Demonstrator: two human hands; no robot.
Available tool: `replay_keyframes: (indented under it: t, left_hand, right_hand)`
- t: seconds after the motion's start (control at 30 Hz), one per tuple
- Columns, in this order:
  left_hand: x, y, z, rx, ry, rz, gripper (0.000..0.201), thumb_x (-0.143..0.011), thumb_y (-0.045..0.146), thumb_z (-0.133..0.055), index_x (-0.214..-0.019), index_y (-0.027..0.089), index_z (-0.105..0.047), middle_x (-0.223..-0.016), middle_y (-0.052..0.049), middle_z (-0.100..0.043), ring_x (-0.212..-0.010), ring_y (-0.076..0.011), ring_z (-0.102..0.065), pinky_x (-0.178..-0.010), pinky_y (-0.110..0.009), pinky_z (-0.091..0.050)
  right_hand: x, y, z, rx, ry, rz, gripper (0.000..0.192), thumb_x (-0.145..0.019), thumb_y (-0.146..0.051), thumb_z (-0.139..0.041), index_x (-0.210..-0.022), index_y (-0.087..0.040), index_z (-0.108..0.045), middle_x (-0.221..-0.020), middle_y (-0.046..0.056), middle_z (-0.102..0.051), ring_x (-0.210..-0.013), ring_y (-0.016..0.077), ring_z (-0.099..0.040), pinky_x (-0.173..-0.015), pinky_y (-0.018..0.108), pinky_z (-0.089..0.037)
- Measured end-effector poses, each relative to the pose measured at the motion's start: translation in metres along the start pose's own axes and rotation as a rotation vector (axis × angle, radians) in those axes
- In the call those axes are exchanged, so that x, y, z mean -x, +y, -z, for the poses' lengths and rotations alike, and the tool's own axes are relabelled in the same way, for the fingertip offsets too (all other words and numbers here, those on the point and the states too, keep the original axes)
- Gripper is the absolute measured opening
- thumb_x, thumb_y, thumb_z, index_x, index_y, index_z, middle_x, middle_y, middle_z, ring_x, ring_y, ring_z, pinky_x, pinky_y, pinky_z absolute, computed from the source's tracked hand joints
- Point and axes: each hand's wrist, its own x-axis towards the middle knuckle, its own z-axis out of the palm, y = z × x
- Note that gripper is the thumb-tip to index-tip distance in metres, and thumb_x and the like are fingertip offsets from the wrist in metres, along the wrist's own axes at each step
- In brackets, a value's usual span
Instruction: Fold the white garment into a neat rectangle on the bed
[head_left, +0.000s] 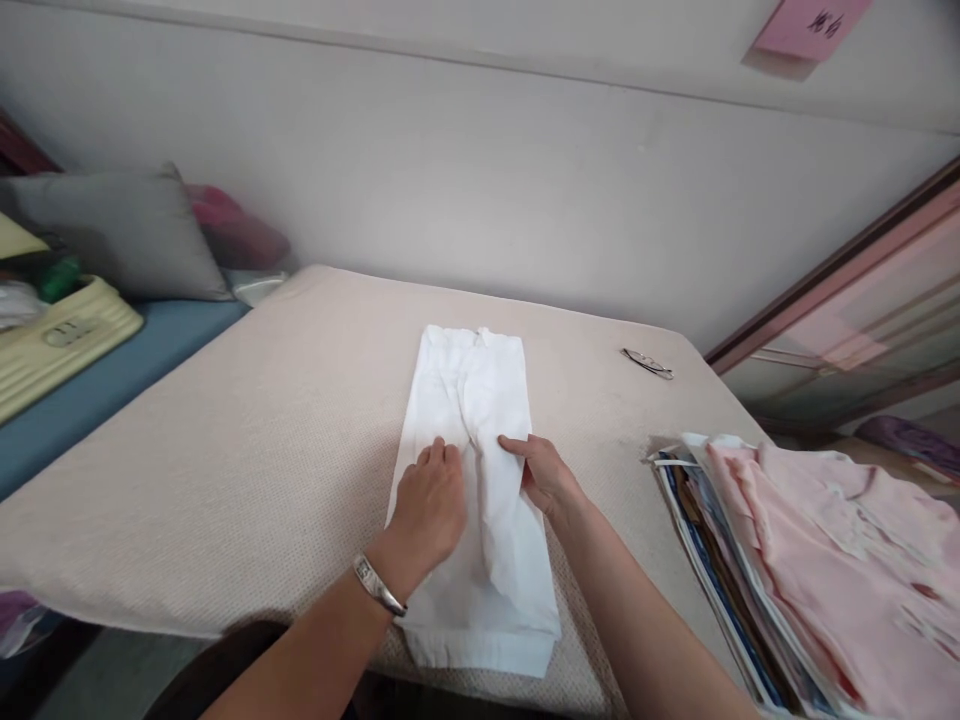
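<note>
White cotton, folded long and narrow, lies down the middle of the beige padded surface (225, 440): it looks like a pair of white trousers (472, 480), hem end toward us and hanging just over the near edge. We press our left hand (429, 505) flat on the cloth, fingers together, to pin it, while our right hand (541, 472) pinches a raised fold at the middle. A stack of folded clothes (810, 560), pink on top, sits well to the right, and spectacles (648, 363) rest near the far edge.
</note>
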Motion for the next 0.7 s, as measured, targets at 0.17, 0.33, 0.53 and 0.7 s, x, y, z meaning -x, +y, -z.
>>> replay_keyframes:
  t: [0.17,0.33,0.53,0.7]
  left_hand:
    - [-0.013,-0.019,0.010,0.146,-0.035,-0.011,0.035,-0.090,0.002,-0.037,-0.118,0.015,-0.054,-0.124,-0.016,-0.063,-0.110,-0.0257,-0.066,-0.090,-0.037,-0.053]
    - [-0.030,-0.024,0.005,0.297,-0.043,-0.118,0.047,-0.090,0.004,-0.037,-0.134,0.015,-0.049,-0.142,-0.016,-0.058,-0.127,-0.0249,-0.060,-0.105,-0.039,-0.049]
    - [-0.038,-0.022,-0.006,0.271,-0.153,-0.318,0.059,-0.087,0.001,-0.037,-0.144,0.016,-0.045,-0.155,-0.014,-0.050,-0.145,-0.0230,-0.045,-0.115,-0.039,-0.042]
    - [-0.040,-0.023,-0.013,0.182,-0.176,-0.310,0.058,-0.089,0.002,-0.035,-0.145,0.013,-0.044,-0.161,-0.015,-0.042,-0.149,-0.0220,-0.040,-0.117,-0.037,-0.039]
  right_hand:
    - [0.007,0.008,-0.008,-0.022,-0.004,0.011,0.029,-0.068,-0.018,-0.079,-0.094,-0.015,-0.067,-0.087,0.012,-0.076,-0.082,0.0292,-0.073,-0.070,0.038,-0.061]
    - [0.012,0.022,-0.013,0.017,-0.039,0.047,0.037,-0.061,-0.020,-0.078,-0.096,-0.017,-0.063,-0.085,0.006,-0.073,-0.078,0.0252,-0.070,-0.068,0.034,-0.057]
    - [0.019,0.029,-0.006,0.128,0.037,0.092,0.036,-0.067,-0.028,-0.075,-0.096,-0.021,-0.056,-0.078,0.000,-0.066,-0.070,0.0195,-0.064,-0.058,0.029,-0.052]
    - [0.041,0.048,-0.001,0.366,0.120,0.117,0.059,-0.069,-0.029,-0.079,-0.118,-0.023,-0.048,-0.089,0.004,-0.070,-0.073,0.0231,-0.068,-0.057,0.031,-0.054]
